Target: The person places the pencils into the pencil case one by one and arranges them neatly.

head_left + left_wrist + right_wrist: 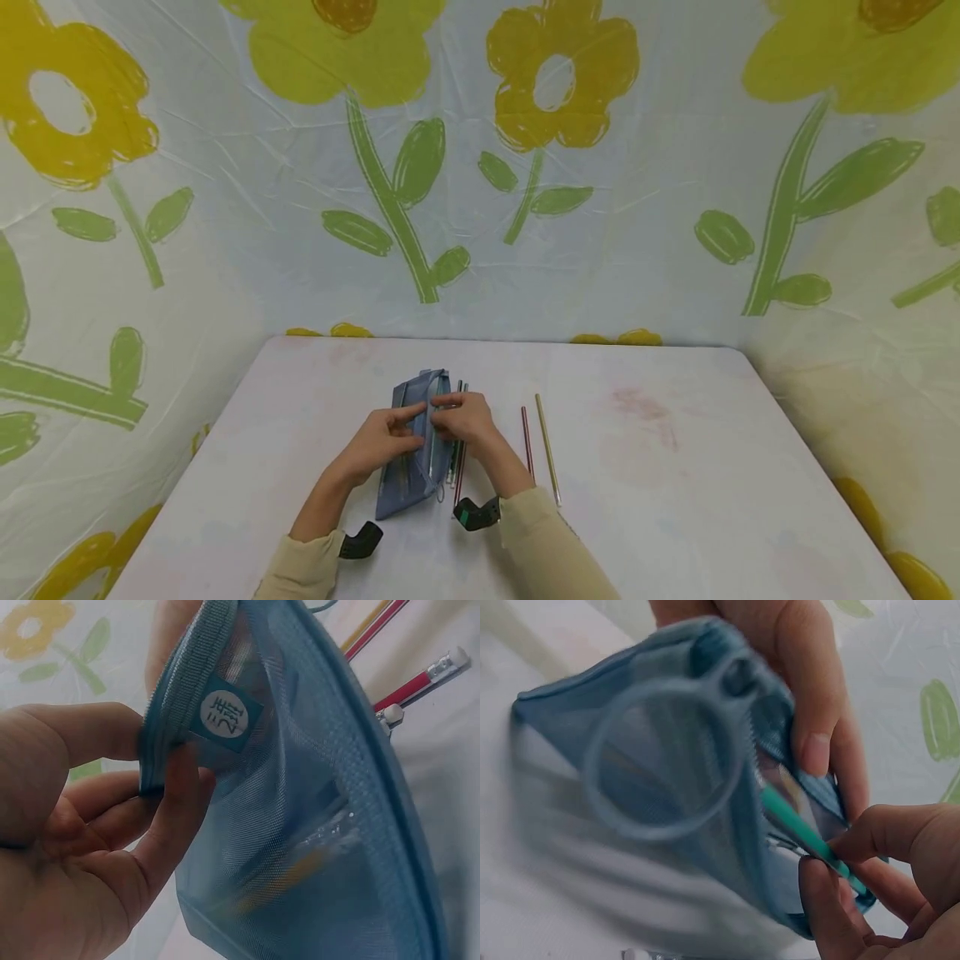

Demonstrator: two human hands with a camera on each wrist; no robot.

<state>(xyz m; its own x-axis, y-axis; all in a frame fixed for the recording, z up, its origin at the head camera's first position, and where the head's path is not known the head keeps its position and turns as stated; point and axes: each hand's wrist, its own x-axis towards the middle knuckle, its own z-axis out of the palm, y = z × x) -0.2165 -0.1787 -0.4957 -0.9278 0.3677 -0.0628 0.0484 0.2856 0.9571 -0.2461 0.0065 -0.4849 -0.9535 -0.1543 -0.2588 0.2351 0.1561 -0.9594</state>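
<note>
A blue mesh zip pencil pouch (397,492) stands slanted on the table, its zipped mouth parted. My left hand (381,446) pinches the zip edge between thumb and fingers; in the left wrist view a round white label (224,715) sits just beside the thumb. At the mouth, my right hand (467,419) pinches a teal-green pencil (791,817) with thumb and forefinger. That pencil lies partly inside the opening, and its far end is hidden. Through the mesh, a blurred yellow item (285,879) shows. A blue ring (600,761) hangs from the zip end.
Several pencils lie close along the pouch's right side, one a red pencil (405,696) with a white eraser. Farther right are another red pencil (527,442) and a yellow pencil (548,450). Flower-printed cloth (645,275) surrounds the pale table (675,500).
</note>
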